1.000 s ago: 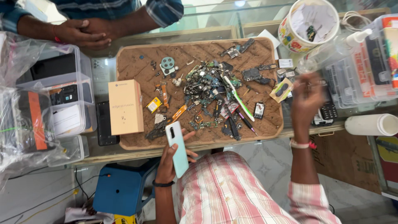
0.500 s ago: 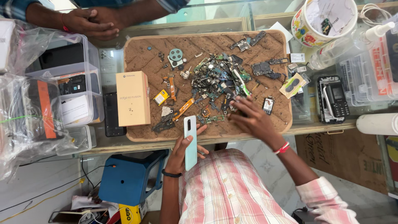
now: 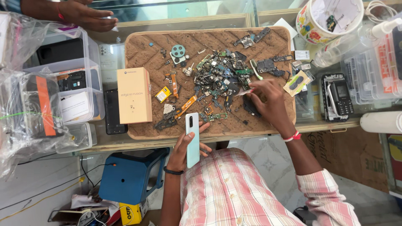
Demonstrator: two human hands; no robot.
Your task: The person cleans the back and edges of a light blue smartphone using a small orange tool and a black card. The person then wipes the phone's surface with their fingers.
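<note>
Brown mat [image 3: 146, 50], strewn with a parts pile [image 3: 217, 73]. Tan box [image 3: 134, 95] at mat's left edge. Pale phone [image 3: 192, 138], upright at near edge, clasped in left hand [image 3: 184, 146]. Right hand [image 3: 268, 100] over pile, fingertips [image 3: 250, 90] pinching a small pale strip [image 3: 243, 92].

Views: one, worn on the person's head.
Direction: straight down over the brown woven work mat [image 3: 268, 121] on the glass counter [image 3: 234, 140].
Distance: near, mat fills mid-frame.
Near edge: the person's checked shirt [image 3: 234, 192], blue stool [image 3: 130, 178].
</note>
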